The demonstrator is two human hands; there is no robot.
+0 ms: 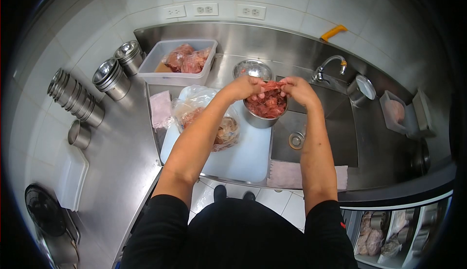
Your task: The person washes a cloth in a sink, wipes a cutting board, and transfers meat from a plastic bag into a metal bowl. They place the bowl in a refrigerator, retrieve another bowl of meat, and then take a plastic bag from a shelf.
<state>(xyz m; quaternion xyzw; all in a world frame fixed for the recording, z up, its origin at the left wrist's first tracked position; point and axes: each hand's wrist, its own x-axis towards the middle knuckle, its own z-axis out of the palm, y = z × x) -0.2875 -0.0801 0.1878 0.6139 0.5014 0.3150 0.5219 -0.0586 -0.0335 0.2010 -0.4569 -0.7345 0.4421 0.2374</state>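
Note:
Both hands are above a round metal pot (pixel 266 121) filled with red raw meat (pixel 265 104). My left hand (pixel 244 88) pinches one end of a strip of raw meat (pixel 273 86), and my right hand (pixel 297 90) grips its other end, the strip stretched between them. The pot stands at the right edge of a white cutting board (pixel 245 159), beside the sink. Left of it on the board, partly behind my left forearm, lies a clear plastic bag (pixel 228 128) with more meat. Behind the pot is a shiny metal bowl (pixel 252 68).
A plastic tub (pixel 170 78) of bagged meat stands at the back left. Stacked metal containers (pixel 112 79) line the left wall. The sink (pixel 331 137) and faucet (pixel 328 68) are to the right. Pink cloths (pixel 160 108) lie by the board, and an open drawer (pixel 399 235) holds bagged food.

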